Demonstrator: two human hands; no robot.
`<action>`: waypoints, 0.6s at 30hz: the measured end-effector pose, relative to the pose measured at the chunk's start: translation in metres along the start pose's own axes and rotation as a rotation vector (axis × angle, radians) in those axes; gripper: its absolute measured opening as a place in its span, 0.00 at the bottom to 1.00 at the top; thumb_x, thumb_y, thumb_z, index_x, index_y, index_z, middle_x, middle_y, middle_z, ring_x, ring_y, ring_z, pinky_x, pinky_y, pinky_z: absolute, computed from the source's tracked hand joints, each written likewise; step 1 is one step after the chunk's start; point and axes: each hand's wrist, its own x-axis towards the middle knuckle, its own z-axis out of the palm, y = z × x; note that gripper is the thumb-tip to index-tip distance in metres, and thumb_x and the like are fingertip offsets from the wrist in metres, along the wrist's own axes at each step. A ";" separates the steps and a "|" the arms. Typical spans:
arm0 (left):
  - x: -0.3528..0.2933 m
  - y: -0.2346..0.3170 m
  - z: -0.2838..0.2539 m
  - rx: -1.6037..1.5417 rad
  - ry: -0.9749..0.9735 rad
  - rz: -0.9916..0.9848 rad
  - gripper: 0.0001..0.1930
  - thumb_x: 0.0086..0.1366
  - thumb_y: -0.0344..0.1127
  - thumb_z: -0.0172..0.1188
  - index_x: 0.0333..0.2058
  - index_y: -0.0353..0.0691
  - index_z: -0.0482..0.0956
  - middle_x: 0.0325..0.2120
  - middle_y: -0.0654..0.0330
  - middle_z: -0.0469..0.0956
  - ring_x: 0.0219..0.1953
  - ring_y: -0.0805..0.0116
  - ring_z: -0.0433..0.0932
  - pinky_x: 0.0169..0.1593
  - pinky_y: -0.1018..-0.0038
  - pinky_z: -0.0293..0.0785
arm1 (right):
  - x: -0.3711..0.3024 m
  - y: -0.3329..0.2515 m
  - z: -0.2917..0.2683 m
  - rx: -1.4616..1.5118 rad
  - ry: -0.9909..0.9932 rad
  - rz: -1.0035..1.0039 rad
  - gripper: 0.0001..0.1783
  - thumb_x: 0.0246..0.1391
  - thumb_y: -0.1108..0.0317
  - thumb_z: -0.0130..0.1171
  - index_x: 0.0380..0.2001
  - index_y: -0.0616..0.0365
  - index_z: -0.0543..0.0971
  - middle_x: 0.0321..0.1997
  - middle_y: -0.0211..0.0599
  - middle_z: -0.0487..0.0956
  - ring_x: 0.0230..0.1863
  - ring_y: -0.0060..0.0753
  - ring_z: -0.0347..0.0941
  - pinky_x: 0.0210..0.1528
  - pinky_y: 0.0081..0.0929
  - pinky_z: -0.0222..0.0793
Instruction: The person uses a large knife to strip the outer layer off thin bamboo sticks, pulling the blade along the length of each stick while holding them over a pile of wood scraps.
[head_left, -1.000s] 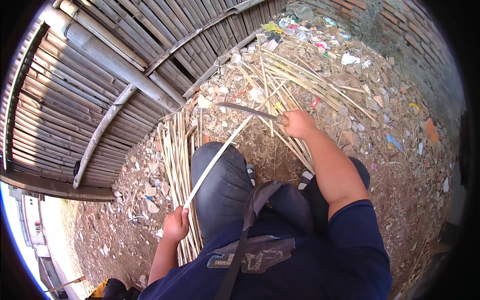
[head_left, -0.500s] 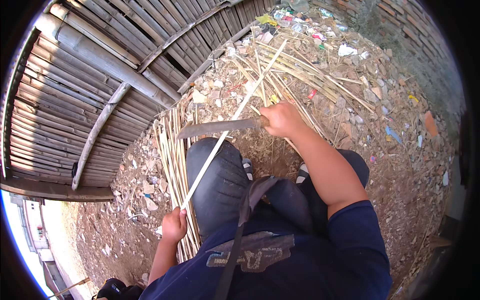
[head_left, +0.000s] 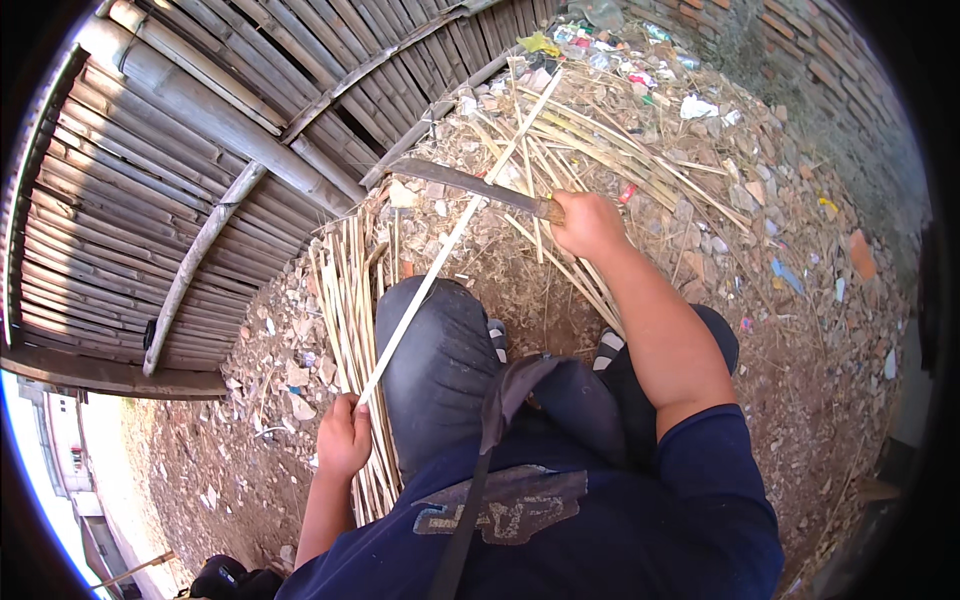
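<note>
My left hand (head_left: 345, 438) is closed around the near end of a long pale bamboo strip (head_left: 432, 272), which slants up and away to the right past my left knee. In my right hand (head_left: 590, 224) is the wooden handle of a machete (head_left: 452, 177). Its long dark blade points left and crosses the strip beyond my knee; whether it touches the strip I cannot tell. A bundle of bamboo strips (head_left: 342, 290) lies along the outer side of my left leg. More split strips (head_left: 620, 163) lie spread over the ground ahead.
A bamboo-slat wall (head_left: 200, 130) with thick poles rises at the left, and a brick wall (head_left: 800, 50) stands far right. Stones, plastic scraps and litter (head_left: 640, 70) cover the ground. A dark bag-like object (head_left: 225, 578) sits at the lower left.
The machete has moved farther out along the strip, its tip swinging up and away from me. My left hand has risen slightly, still gripping the strip.
</note>
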 end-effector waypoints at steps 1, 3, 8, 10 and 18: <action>0.004 0.003 0.002 0.001 0.000 -0.004 0.15 0.74 0.42 0.52 0.34 0.36 0.74 0.21 0.41 0.76 0.28 0.35 0.77 0.32 0.50 0.72 | 0.000 0.000 0.001 0.002 -0.003 -0.003 0.14 0.43 0.64 0.64 0.36 0.53 0.81 0.31 0.48 0.84 0.36 0.55 0.82 0.41 0.49 0.77; 0.012 0.005 0.009 -0.021 -0.038 -0.072 0.15 0.75 0.44 0.53 0.40 0.35 0.74 0.21 0.43 0.77 0.28 0.36 0.78 0.33 0.50 0.73 | 0.001 0.001 0.001 -0.055 0.091 -0.131 0.11 0.41 0.66 0.65 0.33 0.53 0.80 0.28 0.45 0.83 0.33 0.52 0.81 0.40 0.46 0.75; 0.014 -0.004 0.025 -0.033 -0.117 -0.119 0.18 0.76 0.47 0.51 0.37 0.36 0.72 0.22 0.40 0.78 0.28 0.33 0.78 0.33 0.47 0.72 | 0.000 0.004 0.017 -0.107 0.367 -0.271 0.10 0.39 0.70 0.66 0.28 0.51 0.77 0.25 0.38 0.80 0.30 0.47 0.79 0.40 0.41 0.69; 0.015 -0.011 0.030 0.013 -0.158 -0.097 0.18 0.76 0.47 0.50 0.34 0.36 0.70 0.21 0.38 0.77 0.28 0.30 0.77 0.32 0.45 0.72 | 0.000 0.004 0.018 -0.112 0.436 -0.293 0.09 0.39 0.70 0.66 0.27 0.51 0.77 0.24 0.37 0.79 0.29 0.45 0.78 0.40 0.40 0.67; 0.014 -0.016 0.034 -0.010 -0.131 -0.085 0.20 0.77 0.47 0.48 0.30 0.36 0.69 0.20 0.39 0.75 0.27 0.32 0.76 0.31 0.47 0.71 | -0.001 -0.003 0.022 -0.118 0.510 -0.316 0.09 0.42 0.72 0.64 0.26 0.50 0.73 0.24 0.33 0.76 0.30 0.42 0.76 0.40 0.39 0.64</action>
